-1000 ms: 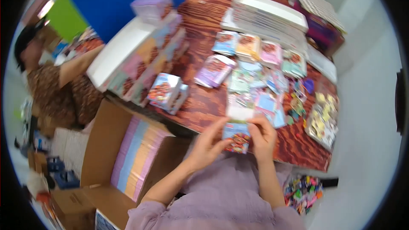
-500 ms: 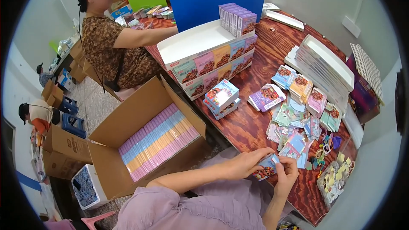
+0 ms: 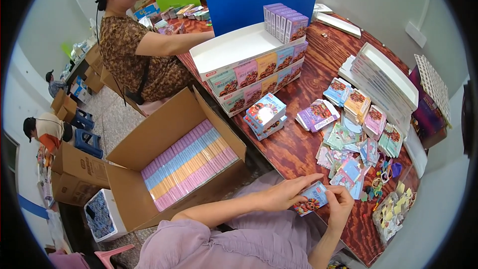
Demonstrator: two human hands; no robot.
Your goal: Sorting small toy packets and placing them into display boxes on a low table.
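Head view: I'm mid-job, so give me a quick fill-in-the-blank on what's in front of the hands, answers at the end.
1. The left hand and right hand share one mostly ____ pack.
2. The small boxes standing in the top tray are ____.
3. Of the two hands, the one nearer the large open box is the ____ one.

Missing words: blue; purple; left.
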